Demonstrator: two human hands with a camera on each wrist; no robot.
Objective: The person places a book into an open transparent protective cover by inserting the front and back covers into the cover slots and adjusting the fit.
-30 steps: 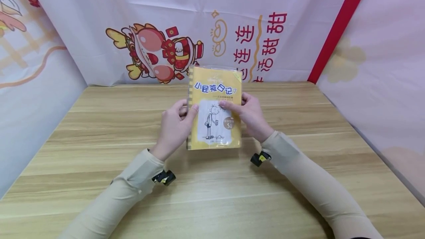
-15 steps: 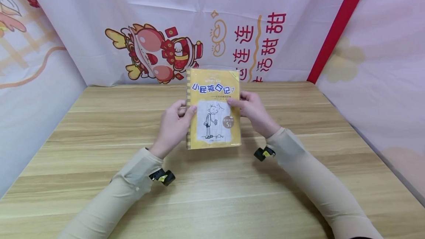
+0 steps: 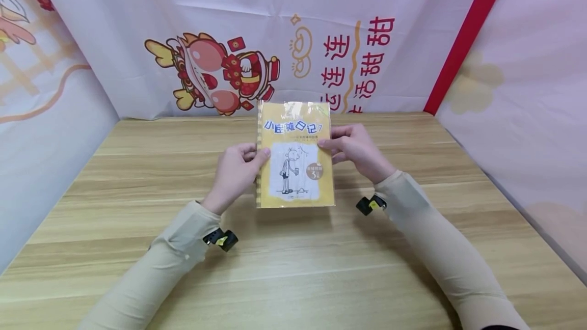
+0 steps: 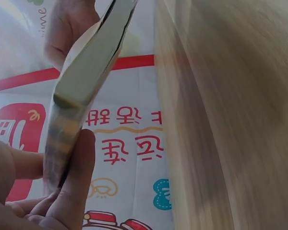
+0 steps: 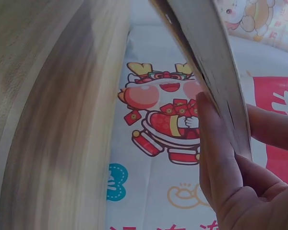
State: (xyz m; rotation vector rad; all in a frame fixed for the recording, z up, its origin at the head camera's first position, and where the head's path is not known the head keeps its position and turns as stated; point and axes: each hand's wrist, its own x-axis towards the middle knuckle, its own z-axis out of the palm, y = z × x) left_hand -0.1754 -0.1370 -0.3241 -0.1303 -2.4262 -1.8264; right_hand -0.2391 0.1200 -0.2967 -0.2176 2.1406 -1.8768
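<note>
A yellow paperback book (image 3: 295, 136) with a clear plastic cover is held up above the table, its front facing me. My left hand (image 3: 238, 169) grips the spine edge, thumb on the front cover and fingers behind. On the opposite edge my right hand (image 3: 359, 149) pinches the book, its thumb on the cover near the printed title. In the left wrist view the book (image 4: 86, 72) is seen from its end, between thumb and fingers. The page edges of the book (image 5: 216, 62) show in the right wrist view, where the book looks closed.
A wood-grain table (image 3: 293, 269) spreads under both forearms. Behind it hangs a white printed cloth (image 3: 238, 19) with red characters and a cartoon figure; more printed cloth stands at both sides. Each wrist wears a small black camera (image 3: 221, 239).
The book has come down slightly and its top tilts farther back. My right hand has slid outward, so its thumb now covers less of the front cover.
</note>
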